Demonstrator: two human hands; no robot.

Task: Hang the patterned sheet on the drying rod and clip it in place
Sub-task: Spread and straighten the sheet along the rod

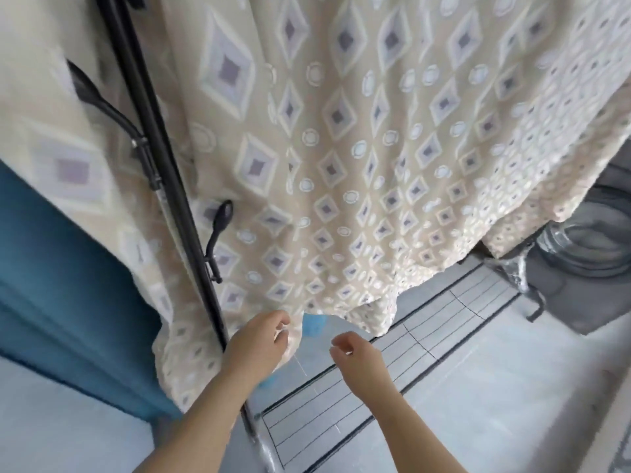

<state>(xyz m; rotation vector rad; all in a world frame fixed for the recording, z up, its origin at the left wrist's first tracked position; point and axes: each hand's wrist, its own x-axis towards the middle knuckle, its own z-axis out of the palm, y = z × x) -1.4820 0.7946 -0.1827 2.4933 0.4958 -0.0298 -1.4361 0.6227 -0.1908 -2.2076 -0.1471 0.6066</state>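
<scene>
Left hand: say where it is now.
Head view, lower centre: the left hand pinches the bottom hem of the patterned sheet, right of the black rack pole, left of the right hand.
</scene>
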